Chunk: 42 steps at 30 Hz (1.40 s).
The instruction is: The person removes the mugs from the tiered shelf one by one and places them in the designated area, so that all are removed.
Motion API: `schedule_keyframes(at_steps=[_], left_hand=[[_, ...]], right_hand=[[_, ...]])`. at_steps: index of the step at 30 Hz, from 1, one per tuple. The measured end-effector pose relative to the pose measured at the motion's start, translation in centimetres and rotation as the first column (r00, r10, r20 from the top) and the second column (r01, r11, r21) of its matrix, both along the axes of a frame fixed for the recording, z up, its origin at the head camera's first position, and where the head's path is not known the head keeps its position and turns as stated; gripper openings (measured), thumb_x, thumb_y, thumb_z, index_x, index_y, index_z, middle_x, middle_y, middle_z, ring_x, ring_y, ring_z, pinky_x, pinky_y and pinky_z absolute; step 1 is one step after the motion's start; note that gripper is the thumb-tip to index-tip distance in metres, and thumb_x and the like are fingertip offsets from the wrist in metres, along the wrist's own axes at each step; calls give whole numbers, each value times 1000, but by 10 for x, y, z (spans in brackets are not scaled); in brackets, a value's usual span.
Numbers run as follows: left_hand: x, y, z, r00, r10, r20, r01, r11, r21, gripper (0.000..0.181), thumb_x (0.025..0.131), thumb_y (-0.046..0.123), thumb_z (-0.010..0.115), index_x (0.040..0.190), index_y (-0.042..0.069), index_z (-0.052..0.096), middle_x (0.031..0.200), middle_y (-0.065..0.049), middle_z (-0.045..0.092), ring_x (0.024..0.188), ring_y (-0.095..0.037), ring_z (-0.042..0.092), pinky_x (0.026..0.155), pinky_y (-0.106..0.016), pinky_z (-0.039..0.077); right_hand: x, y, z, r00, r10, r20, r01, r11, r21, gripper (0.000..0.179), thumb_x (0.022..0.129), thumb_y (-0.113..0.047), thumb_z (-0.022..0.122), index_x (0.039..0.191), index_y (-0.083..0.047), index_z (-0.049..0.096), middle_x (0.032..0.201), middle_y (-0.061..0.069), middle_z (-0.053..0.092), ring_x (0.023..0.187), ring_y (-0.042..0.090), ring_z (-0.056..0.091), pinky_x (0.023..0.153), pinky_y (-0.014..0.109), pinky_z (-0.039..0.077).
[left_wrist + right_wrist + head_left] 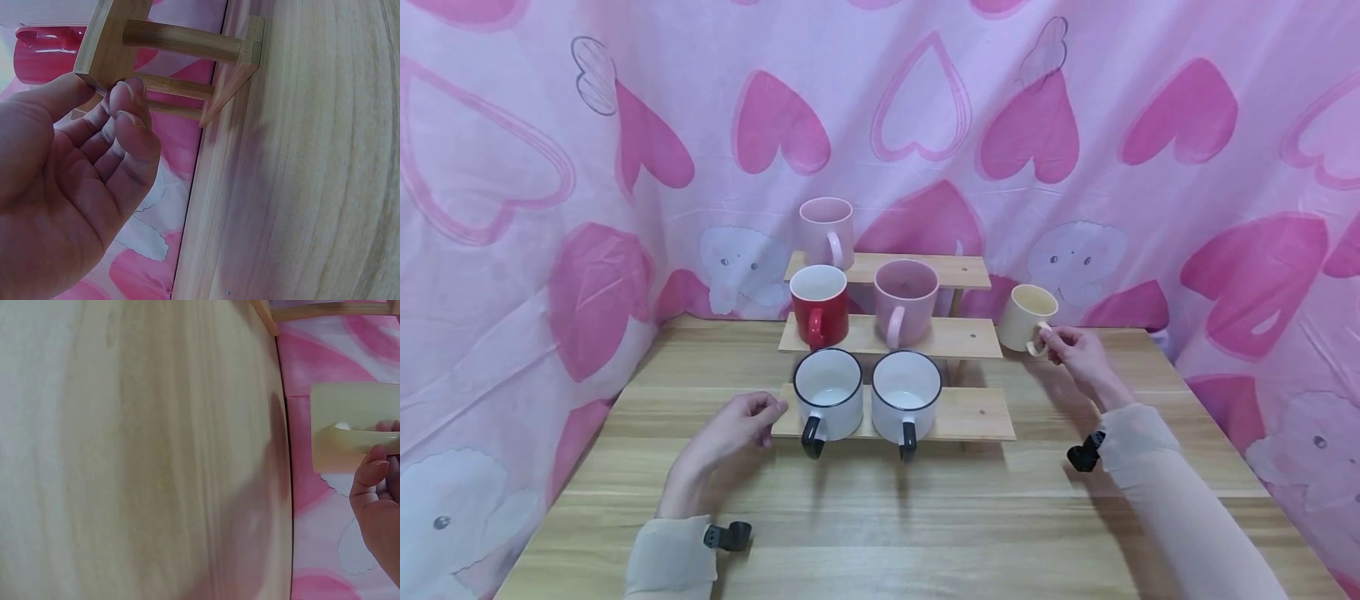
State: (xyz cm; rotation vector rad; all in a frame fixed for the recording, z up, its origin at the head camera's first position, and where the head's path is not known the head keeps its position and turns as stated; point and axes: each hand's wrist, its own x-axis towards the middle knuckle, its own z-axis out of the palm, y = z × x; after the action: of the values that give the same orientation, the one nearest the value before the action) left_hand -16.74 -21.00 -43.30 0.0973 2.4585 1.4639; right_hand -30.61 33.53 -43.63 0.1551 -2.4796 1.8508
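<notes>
A person's right hand (1078,357) holds a cream mug (1021,323), its fingers pinching the handle; the mug appears lifted off the worktop (925,525), just right of a three-step wooden shelf (973,415). The left hand (733,429) pinches the left end of the shelf's lowest board. Two white mugs (829,400) (904,408) stand there, with a red mug (820,312) and a pink mug (913,312) above, and another pink mug (826,237) on top. Held by its handle alone, the cream mug could swing and knock a board. A tug from the left hand could shake the shelf; the white mugs, handles jutting past the front edge, seem easiest to catch.
</notes>
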Motion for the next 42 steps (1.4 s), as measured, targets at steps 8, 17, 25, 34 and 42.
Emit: schedule_keyframes(at_steps=[8, 17, 25, 34, 42], left_hand=[[-1, 0, 0, 1000, -1, -11, 1, 1000, -13, 34, 101, 30, 55, 97, -2, 62, 71, -11, 59, 68, -25, 59, 69, -38, 48], [-1, 0, -1, 998, -31, -54, 30, 1000, -9, 36, 102, 30, 54, 93, -4, 60, 65, -9, 57, 64, -24, 58, 67, -34, 47], [-1, 1, 1, 999, -16, -41, 16, 1000, -14, 35, 102, 30, 54, 95, -3, 61, 68, -11, 58, 66, -25, 58, 68, -37, 47], [-1, 1, 1, 999, -20, -45, 19, 1000, -16, 33, 102, 30, 54, 95, -2, 61, 67, -10, 58, 66, -25, 58, 69, -36, 46], [-1, 1, 1, 998, -18, -52, 18, 1000, -5, 32, 102, 29, 54, 95, -2, 61, 67, -9, 58, 65, -24, 58, 67, -36, 47]], right_hand=[[-4, -5, -9, 1000, 11, 25, -11, 1000, -4, 41, 100, -20, 59, 110, 19, 54, 76, -1, 63, 62, 6, 49, 58, 23, 43], [-3, -7, -10, 999, -23, 38, 18, 993, 119, 39, 100, -25, 58, 106, 13, 59, 70, 0, 59, 64, 6, 50, 59, 26, 45], [-2, -9, -14, 998, -34, 56, 24, 984, 175, 44, 100, -32, 57, 108, 11, 62, 71, 0, 58, 66, 8, 49, 59, 26, 43], [-1, -10, -17, 999, -46, 21, 41, 979, 200, 43, 101, -31, 56, 105, 12, 62, 69, -3, 55, 64, 6, 48, 56, 23, 40], [-2, -13, -18, 997, -58, 44, 49, 982, 185, 44, 101, -32, 56, 107, 11, 62, 70, -5, 55, 66, 7, 48, 59, 23, 41]])
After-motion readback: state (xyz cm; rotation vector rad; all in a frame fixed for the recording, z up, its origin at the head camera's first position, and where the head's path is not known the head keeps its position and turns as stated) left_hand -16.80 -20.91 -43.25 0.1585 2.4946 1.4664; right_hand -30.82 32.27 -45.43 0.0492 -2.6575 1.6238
